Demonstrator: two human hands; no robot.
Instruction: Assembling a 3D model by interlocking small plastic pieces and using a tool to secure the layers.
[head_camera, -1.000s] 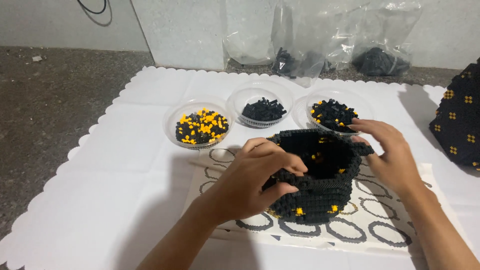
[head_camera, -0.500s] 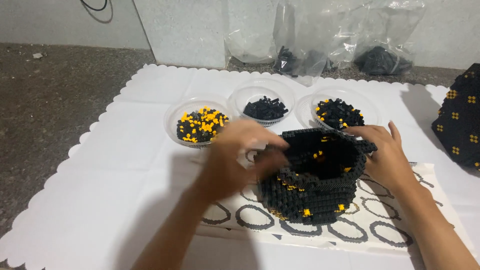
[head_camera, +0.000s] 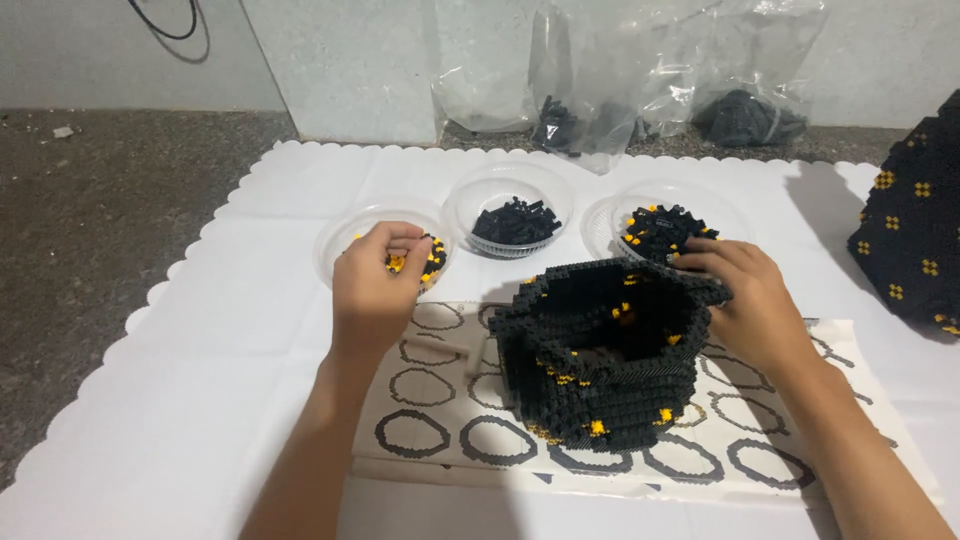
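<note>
- Head view: a white scalloped mat (head_camera: 200, 380) covers a speckled grey counter, with clear plastic bags (head_camera: 640, 90) against the wall beyond both hands.
- The left hand (head_camera: 375, 285) reaches into the clear bowl of yellow and black pieces (head_camera: 345, 245), fingers curled in a pinch; whether it holds a piece I cannot tell.
- The right hand (head_camera: 750, 300) rests on the far rim of the hollow black brick model (head_camera: 605, 365), which stands just right of the left hand on a printed sheet of ring outlines (head_camera: 430, 430).
- Risks, as I judge: pressing on the rim could crack brick rows loose; a tiny piece could slip from the pinch and scatter; the light bowl could tip.
</note>
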